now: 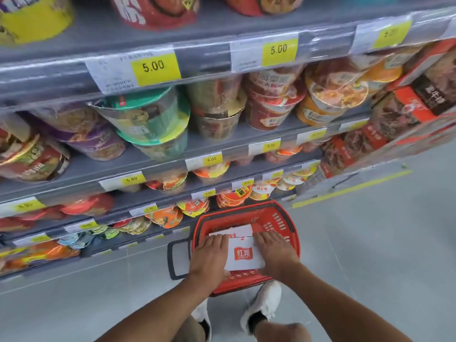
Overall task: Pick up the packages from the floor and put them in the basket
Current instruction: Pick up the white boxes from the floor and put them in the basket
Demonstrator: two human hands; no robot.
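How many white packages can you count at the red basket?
2. The near package is held by the left hand and right hand over the basket; the far package lies in it just beyond. Others may be hidden beneath.

The grey tiled floor (370, 243) carries a red shopping basket (294, 233) just in front of the shelves (74, 70), its dark handle (172, 257) lying flat. A yellow line (350, 188) runs along the floor. White shoes (265, 302) stand beside the basket.

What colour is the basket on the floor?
The basket is red, with a dark grey handle. The head view shows it.
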